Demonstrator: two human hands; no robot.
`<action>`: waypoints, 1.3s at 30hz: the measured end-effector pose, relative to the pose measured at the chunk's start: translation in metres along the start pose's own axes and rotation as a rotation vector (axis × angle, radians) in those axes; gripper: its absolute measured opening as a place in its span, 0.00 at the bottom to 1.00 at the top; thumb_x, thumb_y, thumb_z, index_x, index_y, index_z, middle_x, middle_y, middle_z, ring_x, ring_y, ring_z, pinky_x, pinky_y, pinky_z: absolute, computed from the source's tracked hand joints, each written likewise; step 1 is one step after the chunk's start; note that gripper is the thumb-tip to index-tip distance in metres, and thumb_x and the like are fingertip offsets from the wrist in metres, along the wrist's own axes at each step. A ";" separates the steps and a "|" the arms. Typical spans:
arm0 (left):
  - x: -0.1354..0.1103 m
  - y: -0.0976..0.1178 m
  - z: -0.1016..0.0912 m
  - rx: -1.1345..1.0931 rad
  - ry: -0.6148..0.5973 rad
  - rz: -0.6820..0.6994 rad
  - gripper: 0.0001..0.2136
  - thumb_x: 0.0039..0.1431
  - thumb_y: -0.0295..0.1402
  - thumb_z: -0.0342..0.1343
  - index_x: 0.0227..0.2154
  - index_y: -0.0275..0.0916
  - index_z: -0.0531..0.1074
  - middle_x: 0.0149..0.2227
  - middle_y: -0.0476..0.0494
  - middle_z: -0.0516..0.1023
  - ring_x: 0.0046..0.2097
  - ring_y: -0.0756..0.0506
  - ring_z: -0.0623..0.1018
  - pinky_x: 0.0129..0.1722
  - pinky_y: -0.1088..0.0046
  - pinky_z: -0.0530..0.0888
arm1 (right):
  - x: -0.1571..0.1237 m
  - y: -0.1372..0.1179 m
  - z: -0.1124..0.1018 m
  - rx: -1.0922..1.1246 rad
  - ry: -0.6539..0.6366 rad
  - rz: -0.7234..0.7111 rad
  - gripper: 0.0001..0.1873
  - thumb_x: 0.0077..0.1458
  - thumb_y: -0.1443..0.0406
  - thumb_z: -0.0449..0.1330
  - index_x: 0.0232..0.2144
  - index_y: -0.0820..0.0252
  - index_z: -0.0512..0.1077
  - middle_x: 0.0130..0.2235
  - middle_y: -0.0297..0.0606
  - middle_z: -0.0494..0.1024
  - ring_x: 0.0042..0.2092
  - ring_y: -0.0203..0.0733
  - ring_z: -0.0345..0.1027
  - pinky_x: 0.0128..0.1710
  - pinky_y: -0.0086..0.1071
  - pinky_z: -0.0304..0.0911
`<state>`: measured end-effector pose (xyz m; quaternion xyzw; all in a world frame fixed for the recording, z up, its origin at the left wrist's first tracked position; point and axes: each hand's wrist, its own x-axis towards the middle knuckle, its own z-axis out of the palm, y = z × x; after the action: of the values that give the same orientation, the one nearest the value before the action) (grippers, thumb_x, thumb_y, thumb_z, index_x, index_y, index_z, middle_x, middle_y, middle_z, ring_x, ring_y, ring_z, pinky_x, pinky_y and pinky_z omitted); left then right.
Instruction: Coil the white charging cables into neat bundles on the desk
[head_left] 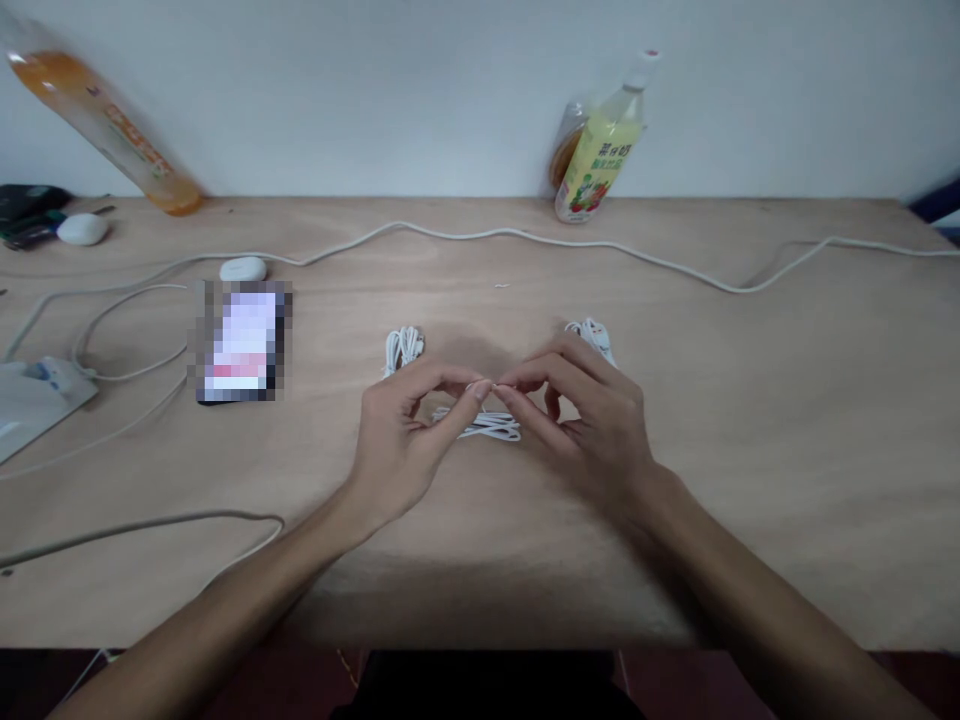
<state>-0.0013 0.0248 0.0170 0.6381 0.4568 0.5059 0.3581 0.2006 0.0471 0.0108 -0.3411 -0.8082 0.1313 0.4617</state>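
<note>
My left hand and my right hand meet fingertip to fingertip above the middle of the wooden table. Both pinch a thin white cable whose coiled loops lie on the table just beneath the fingers. A second bundled white cable lies just behind my left hand. A third white bundle shows partly behind my right hand.
A phone lies left of centre, with a small white case behind it. A long white cord runs across the back. Two drink bottles lean at the wall. Chargers and cords crowd the left edge.
</note>
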 end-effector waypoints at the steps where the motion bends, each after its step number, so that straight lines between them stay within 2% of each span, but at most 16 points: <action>1: 0.000 0.000 0.000 0.035 -0.002 0.024 0.05 0.68 0.31 0.67 0.34 0.42 0.83 0.33 0.49 0.85 0.36 0.46 0.81 0.37 0.70 0.74 | 0.000 -0.001 0.000 0.045 -0.018 0.049 0.06 0.69 0.69 0.66 0.36 0.57 0.77 0.34 0.35 0.76 0.35 0.39 0.70 0.30 0.32 0.64; 3: 0.001 0.000 -0.001 0.103 -0.009 0.075 0.06 0.69 0.31 0.67 0.34 0.42 0.83 0.33 0.49 0.84 0.36 0.47 0.81 0.38 0.70 0.74 | 0.001 -0.003 0.001 0.165 -0.051 0.177 0.08 0.69 0.69 0.65 0.34 0.57 0.76 0.34 0.33 0.75 0.35 0.37 0.69 0.29 0.30 0.63; 8: 0.000 -0.002 -0.003 0.202 -0.023 0.165 0.05 0.72 0.32 0.64 0.37 0.41 0.82 0.35 0.46 0.84 0.37 0.46 0.81 0.30 0.72 0.71 | 0.001 -0.009 0.008 0.560 -0.100 0.546 0.10 0.68 0.61 0.65 0.33 0.56 0.76 0.29 0.29 0.71 0.28 0.33 0.63 0.24 0.28 0.57; 11: -0.002 -0.004 -0.004 0.243 -0.031 0.239 0.05 0.72 0.30 0.63 0.39 0.42 0.82 0.37 0.45 0.86 0.38 0.45 0.82 0.34 0.71 0.75 | 0.001 -0.010 0.011 0.771 -0.138 0.725 0.16 0.67 0.53 0.66 0.33 0.56 0.75 0.25 0.26 0.67 0.22 0.32 0.56 0.19 0.28 0.51; 14: -0.003 -0.004 -0.003 0.273 -0.031 0.290 0.05 0.72 0.27 0.62 0.40 0.42 0.83 0.38 0.45 0.86 0.39 0.45 0.83 0.39 0.69 0.78 | 0.002 -0.012 0.010 0.879 -0.168 0.849 0.21 0.64 0.48 0.68 0.31 0.56 0.73 0.22 0.23 0.64 0.21 0.31 0.51 0.18 0.27 0.46; 19: -0.005 -0.001 -0.002 0.223 -0.026 0.285 0.05 0.71 0.25 0.63 0.41 0.41 0.82 0.39 0.45 0.86 0.40 0.46 0.82 0.43 0.69 0.78 | 0.005 -0.014 0.004 1.023 -0.209 0.973 0.20 0.61 0.50 0.71 0.29 0.57 0.72 0.20 0.22 0.60 0.21 0.30 0.44 0.19 0.27 0.39; 28: -0.004 0.000 0.000 0.038 -0.023 0.121 0.03 0.71 0.29 0.65 0.39 0.43 0.83 0.37 0.46 0.85 0.39 0.44 0.80 0.42 0.65 0.75 | 0.011 -0.015 0.002 1.199 -0.243 1.068 0.22 0.56 0.51 0.75 0.27 0.58 0.71 0.24 0.23 0.61 0.23 0.28 0.39 0.18 0.26 0.35; 33: -0.004 0.001 -0.001 0.009 -0.039 0.110 0.04 0.71 0.29 0.65 0.40 0.44 0.83 0.37 0.47 0.86 0.40 0.44 0.80 0.41 0.65 0.74 | 0.013 -0.015 -0.001 1.242 -0.287 1.087 0.24 0.53 0.51 0.76 0.25 0.57 0.69 0.25 0.22 0.58 0.23 0.28 0.36 0.17 0.27 0.32; 37: -0.003 0.000 0.000 0.017 -0.036 0.068 0.03 0.70 0.32 0.66 0.38 0.44 0.84 0.36 0.46 0.86 0.38 0.43 0.80 0.39 0.64 0.73 | 0.012 -0.011 -0.001 1.142 -0.328 1.023 0.23 0.59 0.50 0.71 0.24 0.56 0.68 0.23 0.23 0.58 0.22 0.29 0.40 0.18 0.28 0.37; 39: -0.002 -0.001 0.000 0.027 -0.030 0.029 0.04 0.70 0.33 0.66 0.37 0.44 0.84 0.36 0.46 0.86 0.37 0.43 0.80 0.36 0.64 0.72 | 0.010 -0.010 0.000 0.992 -0.274 0.912 0.20 0.63 0.52 0.68 0.26 0.56 0.70 0.22 0.24 0.60 0.22 0.30 0.46 0.20 0.28 0.42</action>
<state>-0.0016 0.0236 0.0158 0.6571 0.4490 0.4949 0.3489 0.1930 0.0466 0.0220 -0.3757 -0.4793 0.7090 0.3555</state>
